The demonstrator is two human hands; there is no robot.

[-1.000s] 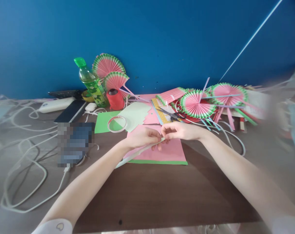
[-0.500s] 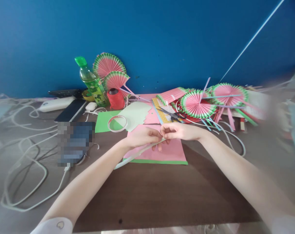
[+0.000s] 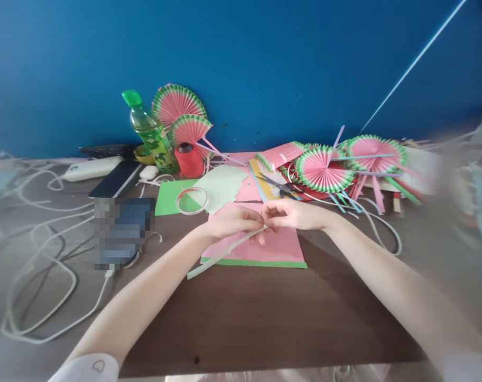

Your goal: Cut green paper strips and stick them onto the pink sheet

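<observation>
My left hand [image 3: 230, 221] and my right hand [image 3: 290, 213] meet above a pink sheet with a green edge [image 3: 260, 249] lying on the dark wooden table [image 3: 244, 318]. Both hands pinch the upper end of a long pale paper strip [image 3: 220, 253]. The strip slants down to the left and ends near the sheet's lower left corner. The fingers of both hands are closed on it, fingertips almost touching each other.
Behind the hands lie a tape ring [image 3: 191, 201], green and pale paper sheets [image 3: 217, 188], black scissors [image 3: 282, 187], pleated pink-and-green paper fans [image 3: 324, 170], a red spool [image 3: 189, 160] and a green bottle [image 3: 149, 132]. A phone [image 3: 123, 231] and white cables [image 3: 37, 276] lie at the left.
The hands have stayed in place; the strip's free end has shifted slightly as the fingers work on it. The view has drifted down a little.
</observation>
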